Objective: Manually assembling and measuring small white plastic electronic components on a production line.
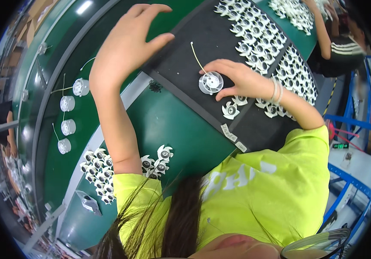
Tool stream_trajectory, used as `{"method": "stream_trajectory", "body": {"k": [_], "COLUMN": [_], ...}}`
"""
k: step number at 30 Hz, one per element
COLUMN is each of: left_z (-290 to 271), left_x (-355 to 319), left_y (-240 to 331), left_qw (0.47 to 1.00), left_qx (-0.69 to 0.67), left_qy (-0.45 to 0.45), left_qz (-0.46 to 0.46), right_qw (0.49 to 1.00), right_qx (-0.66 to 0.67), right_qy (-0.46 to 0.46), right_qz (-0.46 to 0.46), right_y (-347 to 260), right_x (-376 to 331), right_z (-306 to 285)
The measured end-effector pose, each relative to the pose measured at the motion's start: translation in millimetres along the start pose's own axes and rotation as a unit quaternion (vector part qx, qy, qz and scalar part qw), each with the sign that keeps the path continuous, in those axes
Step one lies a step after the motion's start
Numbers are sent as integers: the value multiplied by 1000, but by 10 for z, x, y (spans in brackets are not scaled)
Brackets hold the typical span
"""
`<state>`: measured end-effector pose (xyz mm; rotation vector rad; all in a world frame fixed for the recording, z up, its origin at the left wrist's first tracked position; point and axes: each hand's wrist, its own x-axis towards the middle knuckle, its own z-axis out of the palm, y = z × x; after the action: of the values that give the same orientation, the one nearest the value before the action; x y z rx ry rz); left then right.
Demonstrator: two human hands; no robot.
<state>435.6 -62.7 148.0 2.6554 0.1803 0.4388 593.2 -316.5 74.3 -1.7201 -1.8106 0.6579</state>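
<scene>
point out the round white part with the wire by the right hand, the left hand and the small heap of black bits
Round white part [211,82]: head view, middle of its face
Left hand [123,46]: head view, back of the hand
Heap of black bits [155,86]: head view, middle of the heap

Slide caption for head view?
Right hand at wired white part, near impellers on black tray; left hand open.

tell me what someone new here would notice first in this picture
Probably the bright yellow-green shirt filling the lower middle, then the crowd of white bladed wheels spread over the black tray toward the upper right. Above centre, a round white wired part sits at the right hand's grip. Four similar parts stand in a rough line on the green surface at left.
</scene>
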Motion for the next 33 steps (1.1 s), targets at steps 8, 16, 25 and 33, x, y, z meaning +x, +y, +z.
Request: {"method": "stream_trajectory", "body": {"k": [8,16,25,33], "left_z": [722,995,960,1030], "left_x": [-131,-112,163,469], "left_y": [604,629,589,601], "left_qw": [978,955,948,909], "left_qx": [-54,-60,-59,-84], "left_qy": [-158,-248,-293,-404], "left_qz": [121,149,110,58], "right_qw": [972,979,947,881], "right_qx": [14,31,85,131], "right_qy": [144,147,162,219], "right_qz": [185,137,264,399], "right_y": [211,-12,-708,-1121], "right_x": [271,-3,-885,-1244], "right_z": [-572,-335,-38,638]}}
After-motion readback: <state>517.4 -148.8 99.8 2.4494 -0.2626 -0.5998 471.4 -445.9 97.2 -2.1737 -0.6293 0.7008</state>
